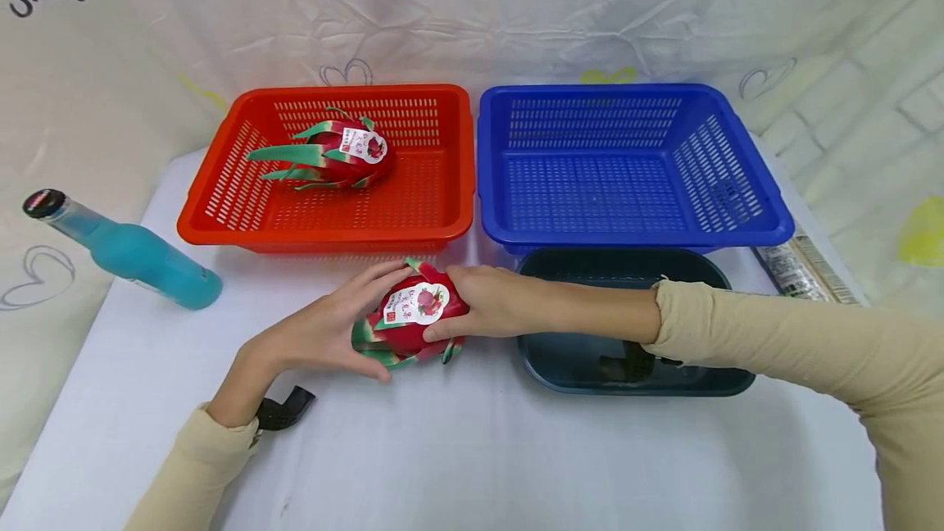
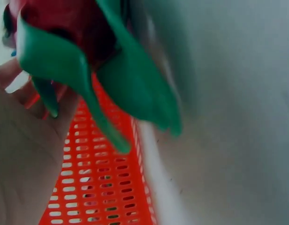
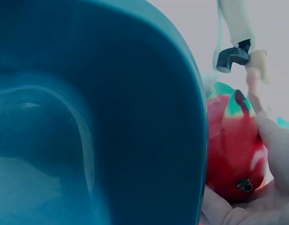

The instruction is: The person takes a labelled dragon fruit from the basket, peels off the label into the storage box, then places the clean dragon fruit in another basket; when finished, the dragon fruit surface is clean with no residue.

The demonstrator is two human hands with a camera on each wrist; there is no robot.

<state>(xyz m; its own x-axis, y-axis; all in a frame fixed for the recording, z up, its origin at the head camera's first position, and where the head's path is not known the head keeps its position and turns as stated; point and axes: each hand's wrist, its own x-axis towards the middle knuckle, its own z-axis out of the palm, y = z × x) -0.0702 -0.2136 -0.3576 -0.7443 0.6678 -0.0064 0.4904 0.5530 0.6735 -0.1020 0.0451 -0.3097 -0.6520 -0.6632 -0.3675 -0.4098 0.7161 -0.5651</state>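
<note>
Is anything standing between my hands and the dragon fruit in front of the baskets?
Nothing visible: your right hand grips the dragon fruit directly, and your left hand is right at its leafy end.

"Smile" appears twice in black script on the cloth (image 1: 457, 6) behind the red basket (image 1: 332, 235), to its left and right. White stickers on the inside fruit (image 1: 341, 172) and the front fruit (image 1: 404, 340) bear small Chinese characters, not surely readable.
</note>
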